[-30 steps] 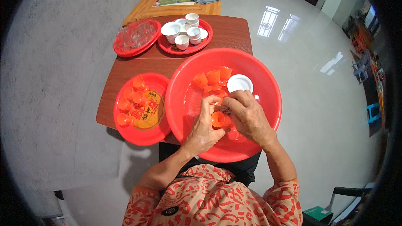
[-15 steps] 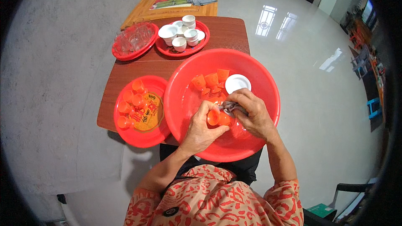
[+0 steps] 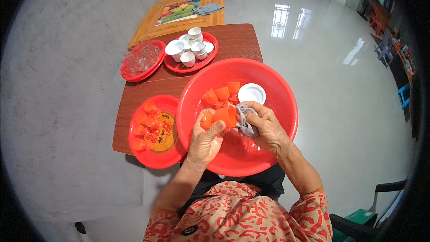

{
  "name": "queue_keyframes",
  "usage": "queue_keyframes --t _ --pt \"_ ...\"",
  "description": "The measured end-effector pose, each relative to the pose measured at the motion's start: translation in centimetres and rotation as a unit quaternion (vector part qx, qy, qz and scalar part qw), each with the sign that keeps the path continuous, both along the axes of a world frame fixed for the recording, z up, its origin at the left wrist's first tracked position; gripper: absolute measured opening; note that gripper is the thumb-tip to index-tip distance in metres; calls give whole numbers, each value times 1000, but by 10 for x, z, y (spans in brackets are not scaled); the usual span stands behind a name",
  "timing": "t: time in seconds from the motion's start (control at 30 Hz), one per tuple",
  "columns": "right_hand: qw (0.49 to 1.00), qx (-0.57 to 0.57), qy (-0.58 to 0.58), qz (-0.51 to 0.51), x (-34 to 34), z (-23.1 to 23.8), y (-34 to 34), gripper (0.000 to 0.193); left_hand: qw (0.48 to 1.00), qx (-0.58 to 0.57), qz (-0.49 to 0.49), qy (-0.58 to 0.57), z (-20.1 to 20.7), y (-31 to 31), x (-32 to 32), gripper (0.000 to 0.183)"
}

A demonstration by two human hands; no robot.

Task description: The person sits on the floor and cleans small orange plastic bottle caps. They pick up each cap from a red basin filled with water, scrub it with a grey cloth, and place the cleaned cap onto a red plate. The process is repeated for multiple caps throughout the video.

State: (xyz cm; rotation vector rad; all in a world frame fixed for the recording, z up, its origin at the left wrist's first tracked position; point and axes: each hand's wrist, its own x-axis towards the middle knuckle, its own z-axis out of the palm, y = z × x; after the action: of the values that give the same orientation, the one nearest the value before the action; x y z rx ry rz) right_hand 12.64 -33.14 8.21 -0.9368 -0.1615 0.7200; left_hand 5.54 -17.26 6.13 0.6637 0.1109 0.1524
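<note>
We have the small orange footed plastic cup (image 3: 225, 116) over the red round plastic basin (image 3: 266, 74), just left of the basin's middle and between our hands. Our left hand (image 3: 205, 140) grips its foot end over the basin's left half; our right hand (image 3: 267, 127), over the basin's right half, pinches a crumpled grey cloth (image 3: 247, 124) at the cup's mouth. We judge the cup light, fairly stiff, hardly fragile, but slippery if wet; its narrow stem seems our best hold.

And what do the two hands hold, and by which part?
The left hand holds an orange cup near its foot; the right hand grips a bunched grey cloth, which part is unclear.
</note>
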Motion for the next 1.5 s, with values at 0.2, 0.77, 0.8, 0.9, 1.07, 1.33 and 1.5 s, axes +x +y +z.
queue_keyframes --t 0.2,0.77,0.8,0.9,1.07,1.33,1.5 --pt "991 100 83 8 -23 -7 19 28 1000 -15 -1 20 -7 5 4 34" --pt "481 -580 -597 276 3 -41 -24 24 991 -75 -9 112 -5 7 5 28" --pt "474 -571 -588 323 6 -46 -27 23 991 -77 -14 112 -6 5 5 28" --pt "660 -400 -583 255 14 -18 -31 33 991 -73 -13 111 -10 7 7 28" --pt "781 -225 -580 -58 -15 14 1 38 992 -56 -22 109 -21 8 4 29" --pt "693 -268 -649 -161 -15 -1 10 43 994 -65 -63 57 -16 8 -1 31" --pt "692 -310 -640 -122 -13 -5 -5 42 997 -1 -61 47 -8 2 3 32"
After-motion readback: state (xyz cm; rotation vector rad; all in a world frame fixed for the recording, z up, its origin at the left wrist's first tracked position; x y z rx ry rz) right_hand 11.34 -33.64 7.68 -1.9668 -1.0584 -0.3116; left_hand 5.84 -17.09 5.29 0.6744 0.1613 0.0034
